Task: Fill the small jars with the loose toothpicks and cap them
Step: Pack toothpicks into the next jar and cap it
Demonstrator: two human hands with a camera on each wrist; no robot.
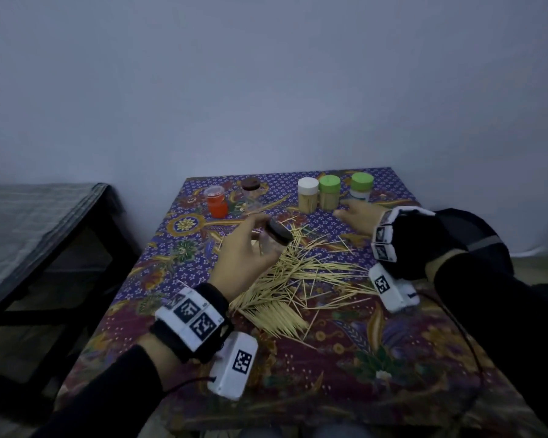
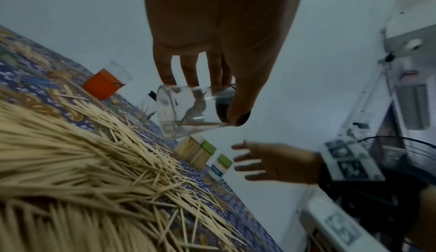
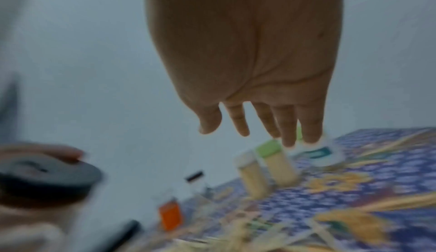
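My left hand (image 1: 250, 245) grips a clear small jar (image 1: 272, 243) with a dark lid (image 1: 279, 231), tilted above the pile of loose toothpicks (image 1: 298, 279). In the left wrist view the jar (image 2: 188, 110) holds only a few toothpicks, fingers on one side and thumb on the lid end. My right hand (image 1: 355, 214) is open with spread fingers, stretched toward the labelled green-capped jar (image 1: 361, 186) at the back right. Beside it stand another green-capped jar (image 1: 329, 192) and a white-capped jar (image 1: 308, 191), both full of toothpicks. In the blurred right wrist view the fingertips (image 3: 290, 140) hover just before the labelled jar (image 3: 318, 153).
An orange jar with a clear lid (image 1: 216, 202) and a clear jar with a brown lid (image 1: 251, 191) stand at the back left. The patterned tablecloth (image 1: 393, 358) covers the small table. A dark bench (image 1: 45, 222) is at the left, a black fan (image 2: 401, 153) at the right.
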